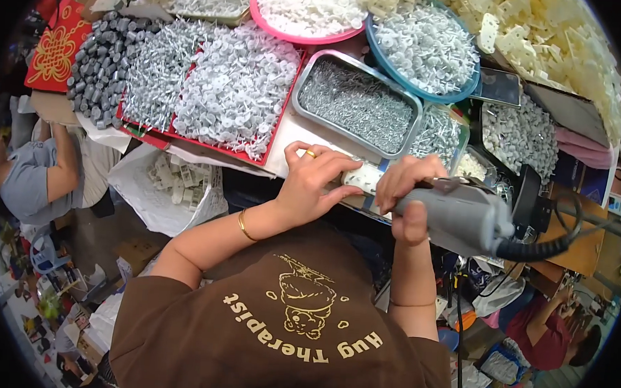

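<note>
My left hand [316, 177], with a gold ring and a bracelet, pinches a small white plastic part [365, 178] at the table's near edge. My right hand [410, 189] is wrapped round a grey electric screwdriver [453, 214] with a thick coiled black cord [538, 247]. The tool lies tilted, its tip hidden behind my right fingers, close to the white part. Just beyond my hands stands a metal tray [299, 105] of tiny screws.
Left of the metal tray sits a red tray [278, 142] of white discs and metal pins, then dark cylinders [101, 67]. A pink basin [291, 35] and blue basin [438, 97] hold small parts. A white bag [200, 216] hangs nearby. People work on both sides.
</note>
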A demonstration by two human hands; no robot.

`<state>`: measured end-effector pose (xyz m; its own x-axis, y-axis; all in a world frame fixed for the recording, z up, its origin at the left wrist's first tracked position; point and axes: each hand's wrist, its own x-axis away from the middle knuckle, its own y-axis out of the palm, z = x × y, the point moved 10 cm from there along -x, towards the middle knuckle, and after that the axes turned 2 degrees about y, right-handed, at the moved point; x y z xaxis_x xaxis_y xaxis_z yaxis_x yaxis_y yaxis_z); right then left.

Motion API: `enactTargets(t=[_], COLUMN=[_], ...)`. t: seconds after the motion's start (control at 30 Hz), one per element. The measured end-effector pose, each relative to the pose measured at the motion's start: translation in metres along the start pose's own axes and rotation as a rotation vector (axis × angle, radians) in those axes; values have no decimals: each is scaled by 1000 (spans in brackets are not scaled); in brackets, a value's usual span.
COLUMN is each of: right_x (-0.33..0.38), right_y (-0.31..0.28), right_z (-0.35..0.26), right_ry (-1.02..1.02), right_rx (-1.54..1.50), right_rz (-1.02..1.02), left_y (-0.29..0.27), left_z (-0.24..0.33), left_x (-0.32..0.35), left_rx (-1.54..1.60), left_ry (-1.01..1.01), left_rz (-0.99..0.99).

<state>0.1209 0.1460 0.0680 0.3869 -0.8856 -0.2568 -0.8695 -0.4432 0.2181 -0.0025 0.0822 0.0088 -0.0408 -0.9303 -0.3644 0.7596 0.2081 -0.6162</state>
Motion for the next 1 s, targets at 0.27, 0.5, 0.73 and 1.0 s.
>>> enactTargets(t=[0.27, 0.5, 0.73, 1.0], right_x=[-17, -49, -59, 25], right_y=[-28, -259, -410, -302], right_z=[-43, -62, 16, -50], right_ry=[-200, -297, 132, 266], right_rx=[-105, 387, 487, 1188], right_rz=[120, 1025, 1059, 704], left_y=[6, -6, 6, -127], left_z=[5, 11, -12, -88], left_x=[-5, -3, -2, 51], left_rx=[-21, 233, 713, 676], left_ry=[144, 159, -257, -571], left_rz=[-63, 11, -95, 26])
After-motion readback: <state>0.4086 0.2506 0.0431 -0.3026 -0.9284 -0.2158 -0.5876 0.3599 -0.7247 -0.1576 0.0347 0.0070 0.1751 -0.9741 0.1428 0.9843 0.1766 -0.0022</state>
